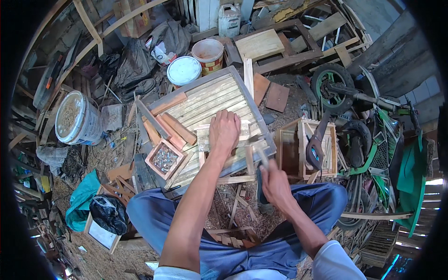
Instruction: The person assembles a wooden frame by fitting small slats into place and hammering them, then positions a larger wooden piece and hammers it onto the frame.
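My left hand (225,129) presses down on a small pale wooden frame (203,139), its fingers curled over the frame's far bar. Beneath it lies a slatted wooden panel (210,101) with a grey border, resting before my knees. In my right hand (275,184) is a hammer (263,156), blurred by motion, its head close to the right end of that bar. Left of the frame, several short wooden blocks (179,129) lie on the panel. A square wooden box (150,161) of nails sits at the panel's left corner.
Two buckets (185,70) stand behind the panel, and a bucket of sawdust (70,135) is at the left. To the right are a wooden crate (290,151) and a green motorcycle (368,158). Wood scraps (238,205) litter the ground between my legs.
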Motion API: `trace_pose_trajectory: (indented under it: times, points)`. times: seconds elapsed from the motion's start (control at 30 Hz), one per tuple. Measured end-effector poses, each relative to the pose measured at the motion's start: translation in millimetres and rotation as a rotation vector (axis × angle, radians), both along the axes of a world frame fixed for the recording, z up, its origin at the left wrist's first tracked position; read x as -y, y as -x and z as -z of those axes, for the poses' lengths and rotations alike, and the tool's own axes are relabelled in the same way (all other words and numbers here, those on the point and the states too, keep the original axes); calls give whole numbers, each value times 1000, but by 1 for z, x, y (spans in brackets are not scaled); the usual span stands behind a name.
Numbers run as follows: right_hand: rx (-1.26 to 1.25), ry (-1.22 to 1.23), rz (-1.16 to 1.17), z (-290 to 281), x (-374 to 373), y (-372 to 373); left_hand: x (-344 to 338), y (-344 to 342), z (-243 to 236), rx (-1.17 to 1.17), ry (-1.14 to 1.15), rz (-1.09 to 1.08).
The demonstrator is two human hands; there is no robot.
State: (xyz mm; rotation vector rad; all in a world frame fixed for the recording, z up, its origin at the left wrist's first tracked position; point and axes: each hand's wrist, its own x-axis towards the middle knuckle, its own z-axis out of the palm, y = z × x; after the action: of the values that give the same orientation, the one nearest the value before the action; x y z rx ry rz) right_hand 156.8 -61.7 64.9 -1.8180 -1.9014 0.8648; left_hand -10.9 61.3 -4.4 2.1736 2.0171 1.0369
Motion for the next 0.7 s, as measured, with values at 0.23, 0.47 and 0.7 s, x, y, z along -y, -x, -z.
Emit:
trace_pose_trajectory:
  times: [0.23,0.47,0.7]
  points:
    - [67,-23,-38,9,0,-8,-2,-1,-3,18,-6,9]
    - [-100,-46,63,8,7,-9,-1,-5,-7,-8,42,-4]
    - [-210,37,151,-7,9,0,0,-1,-6,-8,37,-2]
